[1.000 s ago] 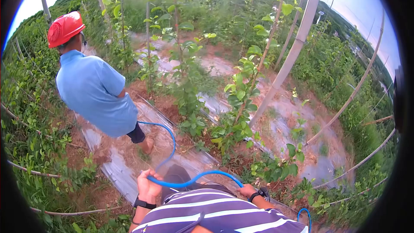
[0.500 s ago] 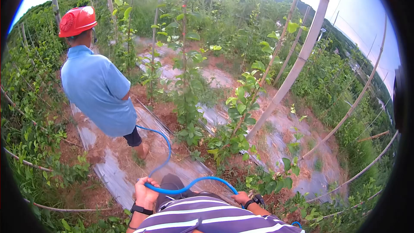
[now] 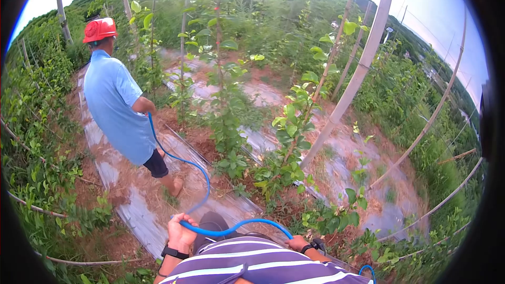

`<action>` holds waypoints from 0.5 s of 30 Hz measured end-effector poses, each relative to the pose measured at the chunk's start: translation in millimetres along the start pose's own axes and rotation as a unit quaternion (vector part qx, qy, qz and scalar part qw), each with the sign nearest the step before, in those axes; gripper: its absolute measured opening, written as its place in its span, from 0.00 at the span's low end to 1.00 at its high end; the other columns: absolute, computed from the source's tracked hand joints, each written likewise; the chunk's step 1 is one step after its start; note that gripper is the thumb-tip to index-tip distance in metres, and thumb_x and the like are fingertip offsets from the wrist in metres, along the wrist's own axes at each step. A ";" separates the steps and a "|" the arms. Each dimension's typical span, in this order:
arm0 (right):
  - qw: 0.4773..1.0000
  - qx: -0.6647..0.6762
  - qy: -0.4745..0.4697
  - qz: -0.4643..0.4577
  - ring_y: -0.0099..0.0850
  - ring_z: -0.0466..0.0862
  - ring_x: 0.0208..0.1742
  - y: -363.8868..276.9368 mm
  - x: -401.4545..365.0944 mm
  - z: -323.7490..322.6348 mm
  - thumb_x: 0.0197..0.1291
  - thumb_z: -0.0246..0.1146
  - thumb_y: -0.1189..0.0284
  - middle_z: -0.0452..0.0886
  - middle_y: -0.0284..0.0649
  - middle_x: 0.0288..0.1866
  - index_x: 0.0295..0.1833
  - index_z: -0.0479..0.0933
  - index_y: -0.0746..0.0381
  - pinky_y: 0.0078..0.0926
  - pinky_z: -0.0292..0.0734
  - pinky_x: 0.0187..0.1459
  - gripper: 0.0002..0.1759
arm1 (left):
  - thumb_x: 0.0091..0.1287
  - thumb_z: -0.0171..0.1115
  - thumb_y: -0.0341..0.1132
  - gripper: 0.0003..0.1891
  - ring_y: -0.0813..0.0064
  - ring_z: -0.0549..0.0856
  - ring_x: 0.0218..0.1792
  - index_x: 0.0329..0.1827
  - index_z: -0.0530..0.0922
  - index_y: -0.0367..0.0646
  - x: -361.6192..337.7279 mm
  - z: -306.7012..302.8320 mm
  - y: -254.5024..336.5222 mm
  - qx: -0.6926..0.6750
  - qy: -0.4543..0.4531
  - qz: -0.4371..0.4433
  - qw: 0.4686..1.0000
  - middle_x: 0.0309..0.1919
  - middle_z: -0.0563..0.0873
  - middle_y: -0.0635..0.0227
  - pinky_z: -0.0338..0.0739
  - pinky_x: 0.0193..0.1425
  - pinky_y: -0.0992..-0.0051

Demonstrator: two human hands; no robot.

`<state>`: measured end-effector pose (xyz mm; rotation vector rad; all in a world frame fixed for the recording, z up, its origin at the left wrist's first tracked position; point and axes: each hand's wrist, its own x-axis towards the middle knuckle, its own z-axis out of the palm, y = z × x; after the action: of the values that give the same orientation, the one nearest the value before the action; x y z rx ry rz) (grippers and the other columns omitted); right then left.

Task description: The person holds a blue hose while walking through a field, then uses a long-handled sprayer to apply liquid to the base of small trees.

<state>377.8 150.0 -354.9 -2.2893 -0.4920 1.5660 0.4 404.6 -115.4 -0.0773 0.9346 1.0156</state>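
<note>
A blue hose [image 3: 242, 225] runs in a curve across the front of my striped shirt. My left hand [image 3: 181, 232], with a dark band at the wrist, is closed around it at lower centre-left. Farther right, my right hand [image 3: 298, 243] grips the same hose close to my body. From my left hand the hose continues forward along the ground to a co-worker [image 3: 118, 105] in a red helmet and light blue shirt, whose hand holds it at waist height. A short loop of hose shows at the bottom right beside my shirt.
Leafy climbing plants [image 3: 229, 142] grow on upright stakes ahead of me. A thick bamboo pole [image 3: 353, 81] leans at centre right. Plastic sheeting [image 3: 139, 215] with dry grass covers the path where the co-worker stands. Dense greenery lines the left, and thin bent canes [image 3: 436, 208] arch at lower right.
The co-worker has turned and stepped slightly forward, and the co-worker's hand on the hose now shows. The hose ahead rises higher toward it. Both my hands keep their hold.
</note>
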 end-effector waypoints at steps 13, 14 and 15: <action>1.000 0.030 0.004 -0.003 0.23 0.71 0.16 -18.3 -0.6 1.6 0.52 0.69 0.65 0.78 0.36 0.20 0.31 0.79 0.65 0.25 0.63 0.17 0.13 | 0.61 0.53 0.33 0.05 0.72 0.73 0.26 0.28 0.70 0.47 6.1 -4.9 5.7 -0.020 -0.013 0.006 1.000 0.23 0.74 0.72 0.69 0.33 0.69; 1.000 0.029 0.002 -0.002 0.23 0.71 0.16 -17.8 2.7 2.1 0.52 0.69 0.65 0.78 0.36 0.20 0.31 0.79 0.65 0.25 0.63 0.17 0.13 | 0.61 0.53 0.33 0.05 0.72 0.73 0.26 0.28 0.70 0.47 6.3 -6.8 6.3 -0.021 -0.011 0.007 1.000 0.23 0.74 0.72 0.69 0.33 0.69; 0.999 0.036 -0.008 0.004 0.23 0.71 0.16 -15.3 6.7 2.1 0.52 0.69 0.65 0.78 0.36 0.20 0.31 0.79 0.64 0.25 0.64 0.18 0.13 | 0.61 0.53 0.33 0.05 0.72 0.73 0.25 0.28 0.70 0.47 6.8 -8.7 7.1 -0.022 -0.014 0.006 1.000 0.23 0.74 0.72 0.69 0.33 0.69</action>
<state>376.7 166.8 -354.4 -2.2285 -0.4232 1.5818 -9.1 409.3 -123.1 -0.0939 0.8885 1.0466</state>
